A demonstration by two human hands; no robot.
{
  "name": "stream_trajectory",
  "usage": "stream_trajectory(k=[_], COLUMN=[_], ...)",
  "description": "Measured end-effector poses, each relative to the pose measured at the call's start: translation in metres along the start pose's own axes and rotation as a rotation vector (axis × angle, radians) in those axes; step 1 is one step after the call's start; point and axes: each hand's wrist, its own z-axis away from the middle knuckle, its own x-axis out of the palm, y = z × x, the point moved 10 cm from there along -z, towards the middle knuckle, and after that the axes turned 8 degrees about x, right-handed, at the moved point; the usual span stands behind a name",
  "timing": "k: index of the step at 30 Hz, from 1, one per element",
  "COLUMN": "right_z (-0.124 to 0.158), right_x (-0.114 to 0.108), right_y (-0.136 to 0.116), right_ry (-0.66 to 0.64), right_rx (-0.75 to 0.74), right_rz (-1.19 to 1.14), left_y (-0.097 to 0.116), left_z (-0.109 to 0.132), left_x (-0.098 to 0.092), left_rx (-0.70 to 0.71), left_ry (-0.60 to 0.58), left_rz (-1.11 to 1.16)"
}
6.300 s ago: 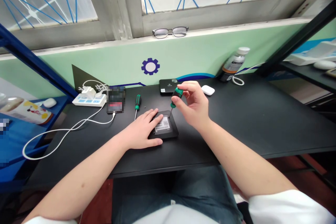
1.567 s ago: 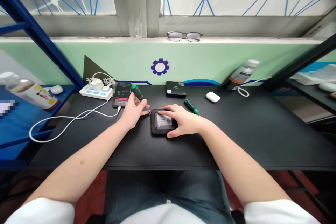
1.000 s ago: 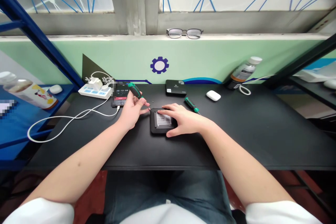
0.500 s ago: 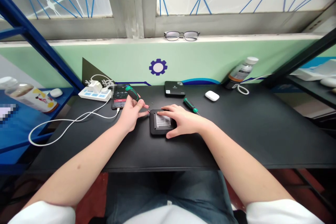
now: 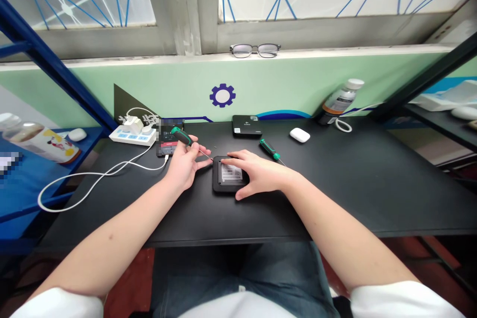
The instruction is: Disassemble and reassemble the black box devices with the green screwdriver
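Note:
My left hand (image 5: 183, 164) has its fingers around a green and black screwdriver (image 5: 181, 136). The handle leans up to the left, and the thin shaft runs down to the near-left top corner of a small black square box (image 5: 217, 186). Whether the tip sits in a screw is too small to tell. White printing on a label (image 5: 231, 173) faces up on the box. Across its right side lies my right hand (image 5: 257, 171), fingertips at the far edge and thumb at the front edge, gripping it against the table.
A second green and black screwdriver (image 5: 269, 149) lies beyond my right hand. Behind are another black box (image 5: 246, 127), a white earbud case (image 5: 299, 135) and a tiny screw (image 5: 215, 147). At left lie a phone (image 5: 167, 148), a power strip (image 5: 132, 136) and a looped white cable (image 5: 100, 174).
The screwdriver handle has tipped lower and to the left, showing more of its shaft. My right hand stays on the box. The whole view has shifted slightly.

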Motion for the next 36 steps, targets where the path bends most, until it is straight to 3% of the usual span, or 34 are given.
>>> stream_trajectory(k=[8, 15, 19, 27, 33, 36], right_z=[0.001, -0.002, -0.003, -0.003, -0.003, -0.003], right_x=[0.003, 0.010, 0.012, 0.012, 0.011, 0.012], right_y=[-0.001, -0.006, -0.006, -0.005, -0.005, -0.004], right_ry=[-0.035, -0.008, -0.017, -0.039, -0.014, -0.011], right_rx=[0.032, -0.015, -0.021, -0.009, -0.028, -0.027], right_rz=[0.004, -0.007, 0.012, -0.008, -0.018, -0.017], left_y=[-0.009, 0.000, 0.002, -0.018, 0.001, -0.001], left_z=[-0.001, 0.004, 0.007, -0.004, 0.006, 0.008], left_x=[-0.008, 0.009, 0.012, -0.012, 0.014, 0.014], left_rx=[-0.028, 0.106, 0.168, -0.064, 0.112, 0.110], left_ry=[0.091, -0.069, -0.071, 0.113, -0.099, -0.081], left_rz=[0.066, -0.047, -0.105, 0.120, -0.067, -0.042])
